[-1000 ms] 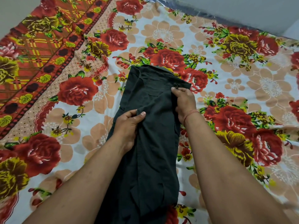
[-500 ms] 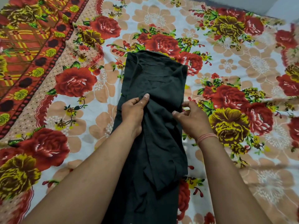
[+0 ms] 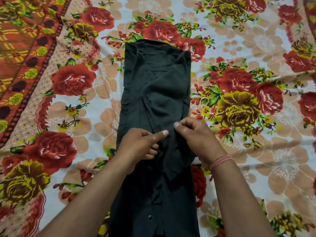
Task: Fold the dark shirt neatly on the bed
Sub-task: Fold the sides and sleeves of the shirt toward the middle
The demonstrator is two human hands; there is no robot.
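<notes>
In the head view, the dark shirt [image 3: 154, 93] is laid on the floral bedsheet [image 3: 256, 48] as a narrow strip, its long axis running straight away from the person, collar end farthest. The left hand [image 3: 142, 146] rests on the cloth at mid-length with the index finger extended and nothing clamped, while the right hand [image 3: 196, 135], just beside it, is pinched narrowly on a fold of the sleeve panel. Both hands are judged equally near, with the loose sleeve tip [image 3: 172, 170] lying between the wrists, toward the person.
</notes>
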